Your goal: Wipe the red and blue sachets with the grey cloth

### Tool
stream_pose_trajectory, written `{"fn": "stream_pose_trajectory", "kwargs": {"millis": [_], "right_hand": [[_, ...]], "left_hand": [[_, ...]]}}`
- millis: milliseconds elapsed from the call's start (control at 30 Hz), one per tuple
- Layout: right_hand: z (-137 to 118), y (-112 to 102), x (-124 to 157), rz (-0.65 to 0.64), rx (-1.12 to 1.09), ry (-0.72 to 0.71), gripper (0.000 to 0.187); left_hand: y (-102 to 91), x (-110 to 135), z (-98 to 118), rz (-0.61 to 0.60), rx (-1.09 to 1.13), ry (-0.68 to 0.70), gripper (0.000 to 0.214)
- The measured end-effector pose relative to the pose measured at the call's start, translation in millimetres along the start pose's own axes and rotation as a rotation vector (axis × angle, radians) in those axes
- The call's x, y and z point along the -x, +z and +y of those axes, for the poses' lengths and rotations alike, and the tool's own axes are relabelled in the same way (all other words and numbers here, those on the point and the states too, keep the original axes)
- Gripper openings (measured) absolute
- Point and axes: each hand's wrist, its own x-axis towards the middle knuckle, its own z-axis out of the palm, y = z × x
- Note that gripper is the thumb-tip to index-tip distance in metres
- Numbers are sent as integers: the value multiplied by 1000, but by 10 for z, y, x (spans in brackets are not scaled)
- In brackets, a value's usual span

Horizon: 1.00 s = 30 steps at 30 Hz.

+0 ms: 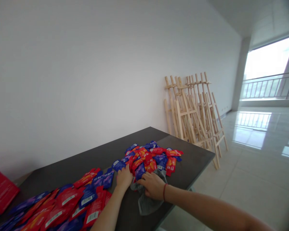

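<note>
A heap of red and blue foil packets [152,158] lies on a dark table [195,157]. My left hand [124,178] rests at the near edge of the heap, fingers curled among the packets. My right hand [153,186], with a red string on the wrist, presses down on a grey cloth [146,203] beside the heap, its fingertips touching a blue packet. Whether either hand actually grips a packet is hidden. A second spread of red and blue packets [62,205] covers the table to the left of my left arm.
Several wooden easels [195,112] lean against the white wall past the table's far corner. A red flat object [1,191] sits at the far left. A glossy tiled floor [260,160] stretches right toward a bright window with a railing.
</note>
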Motion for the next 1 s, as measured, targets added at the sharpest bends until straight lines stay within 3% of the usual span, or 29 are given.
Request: {"fn": "stream_pose_trajectory", "kwargs": {"millis": [100, 233, 367, 467, 567, 700, 800, 1000], "right_hand": [[-40, -148, 42, 41, -88, 20, 50], [-33, -334, 107, 150, -186, 90, 50], [49, -423, 98, 209, -298, 189, 48], [62, -421, 30, 281, -374, 191, 45], [-15, -348, -47, 275, -419, 127, 46], [-200, -172, -53, 159, -320, 46, 48], [-295, -37, 10, 105, -144, 20, 48], [-280, 77, 43, 24, -1, 46, 50]], "left_hand": [[-220, 115, -140, -6, -50, 50, 27], [-429, 538, -339, 16, -108, 111, 37], [-395, 1080, -514, -18, -120, 164, 45], [-285, 1360, -599, -104, -47, 324, 51], [-223, 1474, -580, -121, -27, 413, 57], [-209, 1503, -433, -4, -208, 222, 60], [-182, 1576, -359, 31, -189, 156, 58], [-141, 1739, -522, -152, 116, 204, 69]]}}
